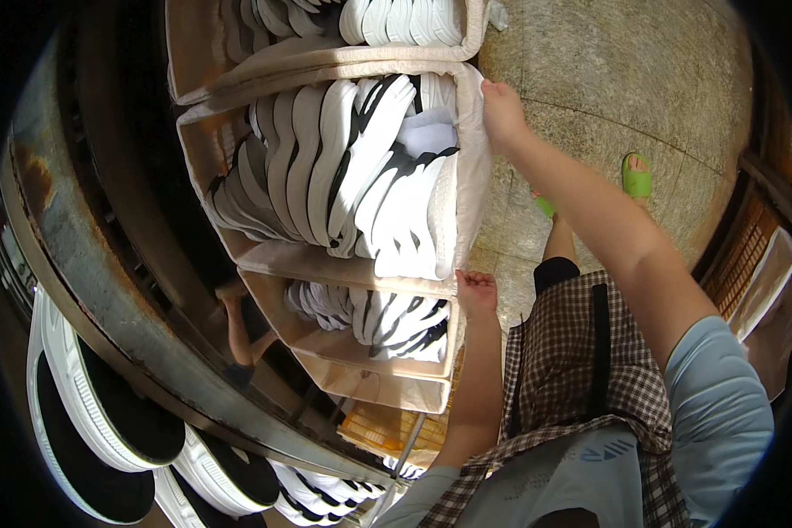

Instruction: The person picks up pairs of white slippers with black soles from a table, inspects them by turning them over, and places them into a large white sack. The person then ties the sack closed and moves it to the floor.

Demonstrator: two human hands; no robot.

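A cloth-lined bin (pixel 472 176), pale beige with a padded rim, is packed with white and grey shoe soles (pixel 304 163), several edged in black. My right hand (pixel 503 114) is closed over the rim of this bin near its far corner. Lower down the same side, my left hand (pixel 477 293) has its fingers curled on the edge, close to where the bin meets a smaller lined compartment (pixel 343 377). That compartment holds more white and dark soles (pixel 400 321). Both palms are turned away from view.
Another lined bin of soles (pixel 400 22) adjoins at the far end. A rusty curved metal rail (pixel 97 255) runs along the left, with large white soles with black tops (pixel 119 405) below. Another person's bare limb (pixel 240 330) shows beyond it. Orange crates (pixel 387 429) stand underneath.
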